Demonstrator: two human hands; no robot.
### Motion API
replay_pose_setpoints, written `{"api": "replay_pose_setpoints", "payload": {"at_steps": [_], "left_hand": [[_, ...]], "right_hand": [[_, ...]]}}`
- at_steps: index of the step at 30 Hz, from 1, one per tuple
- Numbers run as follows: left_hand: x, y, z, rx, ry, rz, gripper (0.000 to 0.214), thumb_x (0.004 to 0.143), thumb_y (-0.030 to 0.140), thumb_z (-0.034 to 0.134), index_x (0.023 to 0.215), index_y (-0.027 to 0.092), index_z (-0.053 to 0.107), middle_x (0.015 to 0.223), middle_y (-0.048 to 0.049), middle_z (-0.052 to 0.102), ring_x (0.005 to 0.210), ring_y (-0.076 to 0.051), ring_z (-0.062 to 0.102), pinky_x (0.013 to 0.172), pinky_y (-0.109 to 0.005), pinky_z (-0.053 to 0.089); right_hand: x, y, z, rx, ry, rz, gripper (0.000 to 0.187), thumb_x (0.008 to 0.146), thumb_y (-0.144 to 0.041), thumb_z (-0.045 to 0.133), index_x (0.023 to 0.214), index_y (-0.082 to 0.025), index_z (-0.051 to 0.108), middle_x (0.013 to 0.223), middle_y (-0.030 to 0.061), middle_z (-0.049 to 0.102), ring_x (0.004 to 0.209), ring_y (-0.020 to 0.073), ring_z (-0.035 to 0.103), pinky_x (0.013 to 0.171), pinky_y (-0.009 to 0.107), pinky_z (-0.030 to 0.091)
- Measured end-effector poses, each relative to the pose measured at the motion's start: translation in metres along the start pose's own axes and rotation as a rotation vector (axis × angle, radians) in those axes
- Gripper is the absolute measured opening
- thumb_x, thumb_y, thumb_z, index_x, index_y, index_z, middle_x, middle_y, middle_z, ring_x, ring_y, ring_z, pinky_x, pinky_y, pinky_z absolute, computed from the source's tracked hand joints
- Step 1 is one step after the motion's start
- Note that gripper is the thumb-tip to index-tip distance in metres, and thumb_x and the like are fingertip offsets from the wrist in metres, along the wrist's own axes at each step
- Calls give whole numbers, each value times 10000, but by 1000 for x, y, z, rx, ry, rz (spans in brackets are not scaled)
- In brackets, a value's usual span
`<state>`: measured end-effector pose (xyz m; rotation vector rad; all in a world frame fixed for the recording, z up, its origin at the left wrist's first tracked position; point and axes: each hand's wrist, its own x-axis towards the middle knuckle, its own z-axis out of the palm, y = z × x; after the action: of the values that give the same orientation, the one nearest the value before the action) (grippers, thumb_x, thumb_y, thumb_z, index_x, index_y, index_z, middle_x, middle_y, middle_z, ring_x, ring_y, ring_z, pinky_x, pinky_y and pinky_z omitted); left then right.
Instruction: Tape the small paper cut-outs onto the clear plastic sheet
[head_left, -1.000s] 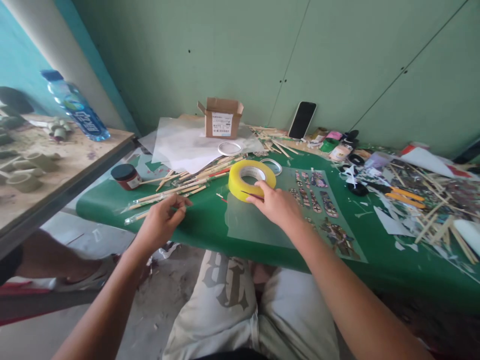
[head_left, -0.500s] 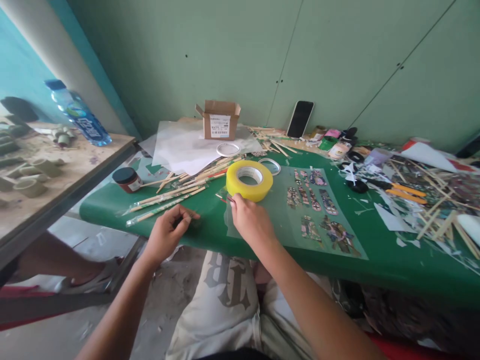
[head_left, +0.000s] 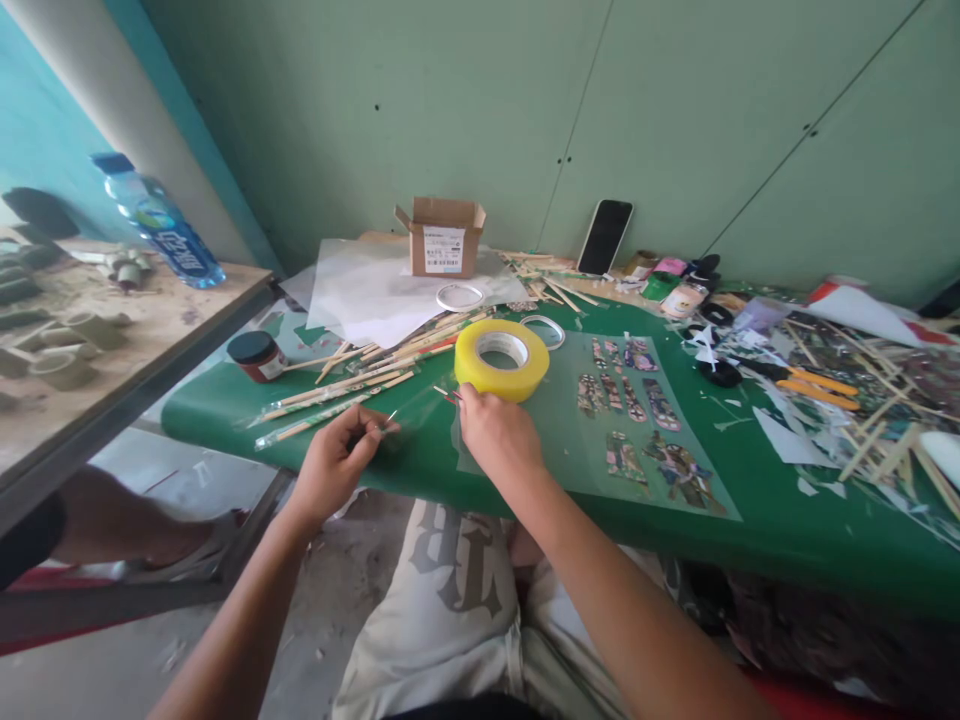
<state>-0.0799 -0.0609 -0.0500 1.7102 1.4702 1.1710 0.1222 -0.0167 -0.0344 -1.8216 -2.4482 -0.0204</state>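
On the green table [head_left: 420, 470], the left hand [head_left: 334, 465] pinches the free tape end; the right hand [head_left: 499, 435], fingers pressed together, pinches the strip just beside the roll [head_left: 501, 358]. Strip drawn out, seemingly uncut.

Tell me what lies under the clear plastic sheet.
Through the clear plastic sheet, patterned cutouts and the green table show. The right hand hides its near-left corner.

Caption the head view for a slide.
Both hands, left hand and right hand, pinch clear tape beside a yellow tape roll on a green table.
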Motion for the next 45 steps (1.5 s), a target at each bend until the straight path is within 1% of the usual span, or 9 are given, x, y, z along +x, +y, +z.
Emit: {"api": "replay_pose_setpoints", "payload": {"at_steps": [8,17,20,23,26,30,34,37,45], "left_hand": [[7,-2,-10,15,-12,-7,207,830,363,516,692,219,464,844,-66,701,826,-217,627,748,-335,469],[27,0,-32,15,-170,6,240,812,398,561,684,215,472,832,-71,704,714,-189,623,665,-322,513],[38,2,-40,26,-273,3,248,795,422,591,686,209,524,789,-63,698,678,-179,611,618,-302,519],[49,3,-47,-12,-370,-12,277,802,464,589,714,202,589,744,-63,679,653,-185,619,594,-306,534],[55,5,-50,-28,-418,-26,315,817,499,567,724,202,613,733,-66,667,648,-194,625,590,-313,544],[44,14,-44,76,-338,34,277,813,469,565,704,214,564,826,-65,669,738,-206,612,665,-318,536],[23,20,-27,95,-303,149,237,849,404,529,698,223,501,974,-79,676,910,-232,605,852,-347,495],[10,18,-13,-2,-278,119,226,877,389,504,726,223,473,1102,-107,693,984,-255,622,882,-371,484],[-2,7,-4,-131,-162,1,243,873,381,530,716,235,415,1100,-116,740,1073,-287,655,898,-410,490]], "right_hand": [[-3,7,-3,-29,-9,-42,305,1004,-216,329,1138,-190,602,853,118,725,757,223,729,605,255,498],[-13,25,10,-11,24,-39,338,1017,-257,279,1146,-203,587,961,103,730,772,211,717,576,251,428],[-12,29,11,21,43,-45,333,1016,-279,291,1165,-224,584,965,78,736,766,206,714,572,252,413],[-13,29,11,26,58,-48,325,1019,-283,295,1157,-223,582,963,76,736,763,201,716,557,248,395],[-14,23,9,2,46,20,316,1025,-270,286,1131,-181,570,904,103,730,744,194,714,549,235,379],[-15,15,10,0,78,151,280,1027,-263,300,1088,-139,543,787,99,705,693,183,693,536,240,357],[-15,16,14,57,205,103,238,1015,-291,378,977,-155,569,882,105,695,852,210,667,657,266,397],[-16,20,16,83,259,54,234,1004,-291,409,921,-166,589,939,103,688,908,222,640,724,280,389],[-17,18,14,195,195,-3,251,998,-272,371,990,-179,604,878,45,703,747,163,648,572,273,295]]}}
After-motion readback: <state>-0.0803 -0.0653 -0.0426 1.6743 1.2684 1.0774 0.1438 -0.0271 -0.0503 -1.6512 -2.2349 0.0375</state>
